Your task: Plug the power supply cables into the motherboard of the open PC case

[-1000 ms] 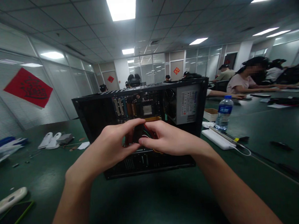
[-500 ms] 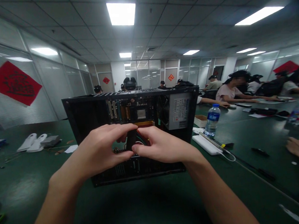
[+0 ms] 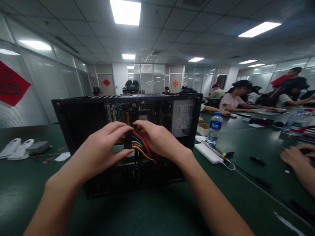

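A black computer case (image 3: 62,116) stands on the table with its open side toward me, showing the motherboard (image 3: 151,107) and a silver power supply (image 3: 184,116). In front of the board, my left hand (image 3: 103,144) pinches a black plug (image 3: 127,140) between thumb and fingers. Multicoloured wires (image 3: 141,144) run out of the plug's right side and down into the case. My right hand (image 3: 160,141) is closed around the upper side of this power cable, its fingertips close to the plug's top; its thumb is hidden behind the wires and hand.
Right of the case are a water bottle (image 3: 214,128), a white power bank (image 3: 207,153), a small box (image 3: 203,128) and cables. A co-worker's hands (image 3: 296,157) rest at the far right. White objects (image 3: 20,149) and a grey block (image 3: 38,146) lie left.
My right thumb has left the plug's lower end, and the right hand has shifted up behind the wires, which now show. My left hand still pinches the plug. The view has turned slightly right.
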A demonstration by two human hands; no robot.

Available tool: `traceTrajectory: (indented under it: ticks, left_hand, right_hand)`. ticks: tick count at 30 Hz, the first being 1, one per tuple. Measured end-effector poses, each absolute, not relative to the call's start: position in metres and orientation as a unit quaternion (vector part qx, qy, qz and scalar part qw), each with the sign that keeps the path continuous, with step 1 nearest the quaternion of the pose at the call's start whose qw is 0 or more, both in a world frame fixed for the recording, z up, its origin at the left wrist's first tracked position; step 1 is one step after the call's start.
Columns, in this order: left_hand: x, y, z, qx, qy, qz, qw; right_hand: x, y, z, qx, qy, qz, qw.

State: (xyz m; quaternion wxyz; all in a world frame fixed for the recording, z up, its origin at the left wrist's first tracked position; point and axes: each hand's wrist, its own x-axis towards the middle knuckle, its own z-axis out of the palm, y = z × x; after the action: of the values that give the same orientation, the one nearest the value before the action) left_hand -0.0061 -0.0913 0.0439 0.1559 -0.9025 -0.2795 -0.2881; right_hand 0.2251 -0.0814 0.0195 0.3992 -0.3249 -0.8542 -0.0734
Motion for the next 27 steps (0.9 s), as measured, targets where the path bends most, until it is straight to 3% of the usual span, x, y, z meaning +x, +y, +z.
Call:
traceTrajectory:
  ticks: [7,14,27]
  left_hand:
    - [-0.011,-0.085,0.04,-0.912,-0.288,-0.27,0.108]
    - [-0.006,-0.074,0.036,-0.9,-0.291,-0.297,0.13]
    - [0.014,-0.04,0.008,-0.883,-0.264,-0.354,0.157]
  right_hand:
    - [0.224,-0.068,0.001,-0.248,-0.871,-0.258,0.337]
    - [0.221,-0.058,-0.009,-0.263,-0.87,-0.264,0.322]
    - [0.215,-0.068,-0.002,-0.48,-0.808,-0.25,0.234]
